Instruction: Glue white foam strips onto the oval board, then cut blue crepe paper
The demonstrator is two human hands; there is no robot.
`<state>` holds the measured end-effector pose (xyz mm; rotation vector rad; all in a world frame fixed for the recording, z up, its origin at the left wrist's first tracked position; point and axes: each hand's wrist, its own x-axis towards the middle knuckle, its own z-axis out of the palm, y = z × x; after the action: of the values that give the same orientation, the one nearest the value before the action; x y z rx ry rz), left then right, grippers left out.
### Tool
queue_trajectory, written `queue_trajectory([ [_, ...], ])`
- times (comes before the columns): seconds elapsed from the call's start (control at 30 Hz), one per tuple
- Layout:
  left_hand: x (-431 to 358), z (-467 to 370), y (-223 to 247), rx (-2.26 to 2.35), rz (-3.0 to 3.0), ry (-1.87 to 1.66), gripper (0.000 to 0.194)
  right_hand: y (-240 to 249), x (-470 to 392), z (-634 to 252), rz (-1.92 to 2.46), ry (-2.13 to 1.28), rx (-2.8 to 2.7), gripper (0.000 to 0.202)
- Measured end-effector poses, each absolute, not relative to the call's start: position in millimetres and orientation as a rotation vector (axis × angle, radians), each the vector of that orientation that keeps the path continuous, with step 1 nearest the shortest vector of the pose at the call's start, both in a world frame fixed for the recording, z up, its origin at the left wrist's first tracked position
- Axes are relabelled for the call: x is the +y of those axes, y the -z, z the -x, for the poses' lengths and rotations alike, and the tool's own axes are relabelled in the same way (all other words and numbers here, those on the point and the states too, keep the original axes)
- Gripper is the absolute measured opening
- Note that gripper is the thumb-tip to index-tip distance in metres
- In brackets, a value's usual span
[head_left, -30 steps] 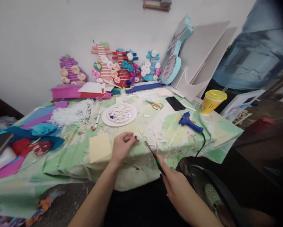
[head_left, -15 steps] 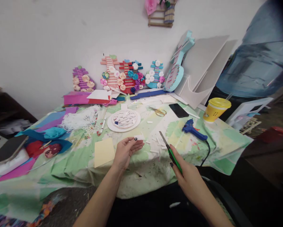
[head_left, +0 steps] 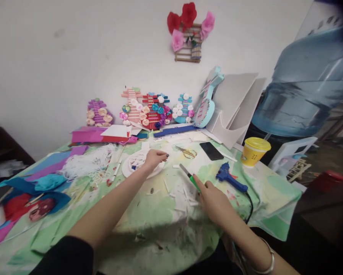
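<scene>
Possible mishaps, near to far: loose white strips (head_left: 186, 193) on the cloth-covered bench (head_left: 148, 208), liable to scatter under a dragging right hand (head_left: 214, 200); bare blade of the green-handled utility knife (head_left: 192, 179), angled up toward the left side, likely to nick the left hand (head_left: 154, 158) if pulled carelessly back across its path; blue glue gun (head_left: 231, 179), near the right hand, apt to shift with a snag on its cord (head_left: 251, 208); small white pieces (head_left: 134, 163) on the round white disc (head_left: 125, 170), easily disturbed by a low left wrist.

Positions relative to the fingers, near to far: strips just beside the right hand, to its left; right fingers wrapped around the knife's handle, with blade projecting past them; left fingers extended together over the right part of the disc, partly hiding it, impossible to tell whether pinching anything or touching the pieces below. Farther off, apart from the fingers: gold-handled scissors (head_left: 183, 150) with blades toward the left, and black phone (head_left: 211, 151) to their right
</scene>
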<state>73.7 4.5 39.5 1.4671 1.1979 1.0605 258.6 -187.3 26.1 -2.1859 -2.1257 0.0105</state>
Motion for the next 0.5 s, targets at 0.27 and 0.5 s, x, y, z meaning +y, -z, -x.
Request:
queue_trajectory([
  [0.27,126,-120,-44,1.257,-1.519,-0.863,0.018,-4,-161,-269,2.106,0.091,-2.201,0.063],
  [0.5,186,-141,-26,1.412,-1.604,-0.744,0.030,33,-148,-280,2.016,0.329,-2.231,0.076],
])
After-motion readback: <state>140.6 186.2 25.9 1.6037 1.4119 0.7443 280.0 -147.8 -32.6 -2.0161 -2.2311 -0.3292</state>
